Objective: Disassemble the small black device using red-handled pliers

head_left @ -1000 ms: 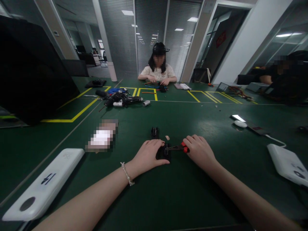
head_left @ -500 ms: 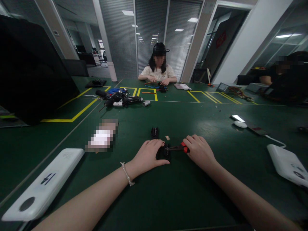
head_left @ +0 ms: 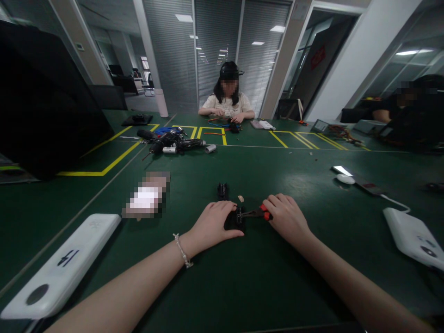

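My left hand [head_left: 213, 224], with a beaded bracelet on the wrist, is closed round a small black part [head_left: 240, 224], thumb along its near side and fingers over its far side. My right hand [head_left: 286, 212] is wrapped round red-handled pliers [head_left: 255, 213]. The dark jaws point left and touch the black part, or come very near it; whether they grip it I cannot tell. Beyond my left fingers lies another black piece [head_left: 222, 190]; whether it joins the held part is hidden. A small tan scrap [head_left: 240, 198] rests just past the pliers.
On the green table [head_left: 270, 286], a white power bank [head_left: 65, 263] lies left and a white device [head_left: 412, 236] right. A blurred-out phone-like object [head_left: 147, 196] is left of my hands. Tangled cables [head_left: 176, 141] sit farther back. Across the table a person [head_left: 227, 101] handles wires.
Almost nothing differs. The whole view has shifted very slightly; both hands, the pliers and the black part keep the same places relative to each other.
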Demonstrator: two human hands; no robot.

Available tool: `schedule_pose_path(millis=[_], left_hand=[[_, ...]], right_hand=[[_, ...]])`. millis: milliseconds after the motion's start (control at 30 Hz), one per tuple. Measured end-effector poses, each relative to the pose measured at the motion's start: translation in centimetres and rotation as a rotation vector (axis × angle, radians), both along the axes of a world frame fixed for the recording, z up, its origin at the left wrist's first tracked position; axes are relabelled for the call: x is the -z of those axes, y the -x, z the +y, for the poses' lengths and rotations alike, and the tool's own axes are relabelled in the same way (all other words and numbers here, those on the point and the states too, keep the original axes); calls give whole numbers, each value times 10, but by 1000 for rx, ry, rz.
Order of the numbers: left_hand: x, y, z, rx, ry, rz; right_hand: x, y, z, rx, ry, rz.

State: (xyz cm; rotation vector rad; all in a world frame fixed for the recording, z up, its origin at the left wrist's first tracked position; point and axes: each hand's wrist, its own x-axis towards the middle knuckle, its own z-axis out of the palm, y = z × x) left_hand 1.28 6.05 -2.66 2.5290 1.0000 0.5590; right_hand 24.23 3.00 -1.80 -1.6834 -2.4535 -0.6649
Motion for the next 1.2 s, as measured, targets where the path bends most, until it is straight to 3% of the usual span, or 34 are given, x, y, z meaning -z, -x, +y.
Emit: schedule_pose_path(millis=[333, 1200], left_hand=[[-1, 0, 0, -2, -9, 1], [-5, 0, -1, -27, 56, -40]], right_hand=[[0, 1, 0, 24, 58, 28], [-1, 3, -1, 21, 23, 1]])
